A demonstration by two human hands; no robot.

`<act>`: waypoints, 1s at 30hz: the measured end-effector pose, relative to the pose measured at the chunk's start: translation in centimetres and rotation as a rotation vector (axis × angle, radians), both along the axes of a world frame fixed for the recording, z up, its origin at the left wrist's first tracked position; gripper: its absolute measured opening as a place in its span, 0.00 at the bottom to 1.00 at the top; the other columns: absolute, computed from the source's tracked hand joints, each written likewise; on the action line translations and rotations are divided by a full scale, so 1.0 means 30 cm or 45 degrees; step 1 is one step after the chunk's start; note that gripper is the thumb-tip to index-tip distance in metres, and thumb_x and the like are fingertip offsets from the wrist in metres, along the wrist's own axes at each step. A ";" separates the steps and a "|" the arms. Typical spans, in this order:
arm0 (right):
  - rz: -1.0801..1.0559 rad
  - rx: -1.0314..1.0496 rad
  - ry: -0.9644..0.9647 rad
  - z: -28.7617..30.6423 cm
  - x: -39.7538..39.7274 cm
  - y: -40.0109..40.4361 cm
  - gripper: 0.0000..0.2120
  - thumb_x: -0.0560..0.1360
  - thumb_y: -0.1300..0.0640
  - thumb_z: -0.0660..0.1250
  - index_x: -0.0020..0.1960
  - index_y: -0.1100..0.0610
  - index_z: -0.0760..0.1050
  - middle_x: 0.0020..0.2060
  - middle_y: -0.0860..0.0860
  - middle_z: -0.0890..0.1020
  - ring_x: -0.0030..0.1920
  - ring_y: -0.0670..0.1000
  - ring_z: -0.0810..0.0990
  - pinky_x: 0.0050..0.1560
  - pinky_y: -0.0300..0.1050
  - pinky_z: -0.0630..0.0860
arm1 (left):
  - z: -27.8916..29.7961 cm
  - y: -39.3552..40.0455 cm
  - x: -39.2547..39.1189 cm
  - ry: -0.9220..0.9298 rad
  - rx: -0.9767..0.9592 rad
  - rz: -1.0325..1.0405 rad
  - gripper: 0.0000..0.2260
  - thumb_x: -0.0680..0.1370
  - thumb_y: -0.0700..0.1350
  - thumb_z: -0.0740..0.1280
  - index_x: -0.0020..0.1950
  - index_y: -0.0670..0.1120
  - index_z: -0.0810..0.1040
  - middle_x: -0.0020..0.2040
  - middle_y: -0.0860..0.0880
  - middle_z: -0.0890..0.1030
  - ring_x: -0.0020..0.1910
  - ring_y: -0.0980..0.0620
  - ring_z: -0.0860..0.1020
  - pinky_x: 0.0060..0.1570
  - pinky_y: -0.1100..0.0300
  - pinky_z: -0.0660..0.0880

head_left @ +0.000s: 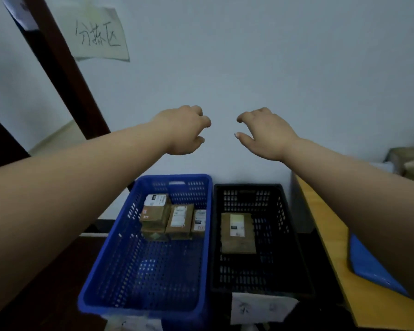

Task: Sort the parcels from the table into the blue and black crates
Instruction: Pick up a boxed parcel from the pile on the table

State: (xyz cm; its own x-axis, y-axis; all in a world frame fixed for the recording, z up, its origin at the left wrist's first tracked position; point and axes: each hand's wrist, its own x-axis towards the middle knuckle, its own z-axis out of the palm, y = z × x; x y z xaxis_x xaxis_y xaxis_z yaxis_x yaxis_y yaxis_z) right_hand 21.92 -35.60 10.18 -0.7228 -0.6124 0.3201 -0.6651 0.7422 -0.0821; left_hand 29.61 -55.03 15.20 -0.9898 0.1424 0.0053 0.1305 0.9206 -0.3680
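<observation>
The blue crate stands on the floor at centre left and holds three small brown parcels with white labels near its far end. Beside it on the right, the black crate holds one flat brown parcel. My left hand and my right hand hover in the air above the crates, in front of the wall. Their fingers hang loosely curled and hold nothing.
A wooden table runs along the right edge, with a blue object on it and brown parcels at its far end. A paper sign hangs on the wall beside a dark door frame. White paper labels hang on the crates' near ends.
</observation>
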 end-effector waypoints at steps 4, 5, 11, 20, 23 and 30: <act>-0.132 0.037 0.053 0.094 0.128 0.213 0.22 0.82 0.47 0.57 0.71 0.58 0.66 0.64 0.57 0.74 0.68 0.58 0.66 0.62 0.54 0.68 | 0.071 0.132 0.056 0.045 0.015 -0.081 0.22 0.82 0.52 0.59 0.75 0.49 0.63 0.71 0.47 0.66 0.68 0.44 0.67 0.58 0.45 0.73; -0.176 0.044 0.067 0.118 0.147 0.277 0.22 0.82 0.47 0.56 0.71 0.59 0.66 0.65 0.57 0.74 0.68 0.58 0.66 0.62 0.54 0.68 | 0.088 0.181 0.064 0.061 0.013 -0.118 0.22 0.82 0.52 0.59 0.75 0.49 0.63 0.71 0.47 0.66 0.68 0.44 0.67 0.58 0.45 0.74; -0.394 0.033 0.161 0.269 0.236 0.651 0.22 0.82 0.47 0.56 0.70 0.58 0.67 0.65 0.56 0.75 0.68 0.57 0.66 0.62 0.53 0.68 | 0.259 0.519 0.114 0.186 -0.112 -0.367 0.23 0.82 0.54 0.57 0.76 0.50 0.60 0.72 0.49 0.64 0.70 0.46 0.65 0.54 0.50 0.73; -0.528 0.107 0.373 0.502 0.382 1.283 0.21 0.81 0.46 0.56 0.69 0.56 0.68 0.64 0.54 0.74 0.69 0.55 0.65 0.59 0.49 0.68 | 0.408 1.237 0.089 0.360 -0.001 -0.635 0.22 0.82 0.54 0.58 0.75 0.50 0.61 0.71 0.48 0.65 0.68 0.46 0.66 0.54 0.49 0.73; -0.642 0.147 0.400 0.563 0.423 1.546 0.21 0.81 0.46 0.56 0.69 0.56 0.68 0.65 0.54 0.75 0.68 0.56 0.66 0.60 0.51 0.69 | 0.438 1.515 0.093 0.409 0.046 -0.780 0.22 0.81 0.54 0.58 0.74 0.49 0.62 0.70 0.47 0.65 0.68 0.46 0.66 0.55 0.48 0.74; -0.768 0.090 0.332 0.556 0.463 1.940 0.21 0.81 0.45 0.56 0.69 0.56 0.68 0.63 0.54 0.76 0.67 0.57 0.67 0.61 0.55 0.70 | 0.455 1.955 0.070 0.433 0.174 -0.963 0.22 0.81 0.54 0.58 0.74 0.50 0.63 0.69 0.47 0.67 0.67 0.46 0.68 0.54 0.47 0.74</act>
